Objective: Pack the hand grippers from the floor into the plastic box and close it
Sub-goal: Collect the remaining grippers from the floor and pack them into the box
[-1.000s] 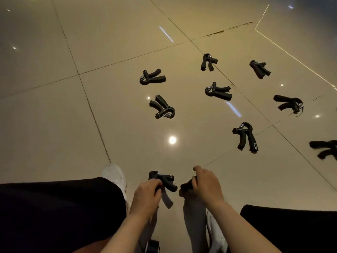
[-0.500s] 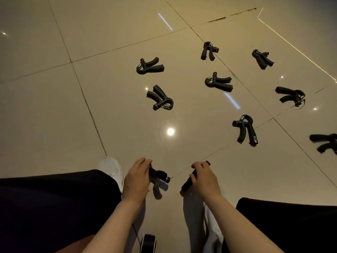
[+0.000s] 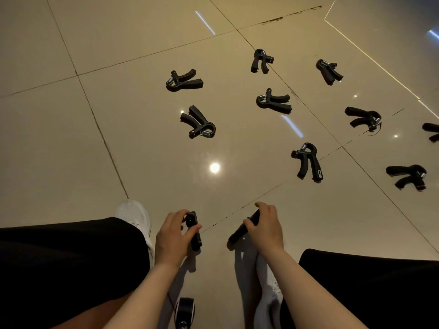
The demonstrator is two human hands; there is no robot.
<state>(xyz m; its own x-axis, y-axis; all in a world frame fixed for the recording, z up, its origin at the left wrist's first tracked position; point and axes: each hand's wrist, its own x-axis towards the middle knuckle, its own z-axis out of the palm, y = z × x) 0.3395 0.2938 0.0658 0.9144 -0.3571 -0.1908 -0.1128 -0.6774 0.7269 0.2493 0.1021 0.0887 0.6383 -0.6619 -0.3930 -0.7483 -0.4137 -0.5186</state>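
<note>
Both hands have drawn apart: the left hand (image 3: 174,236) now grips one hand gripper (image 3: 193,230), the right hand (image 3: 266,227) another hand gripper (image 3: 242,227), lifted just beyond the white shoe (image 3: 135,214). Nine more lie scattered farther out on the floor (image 3: 71,138), well apart, easy to reach. No plastic box shows.
</note>
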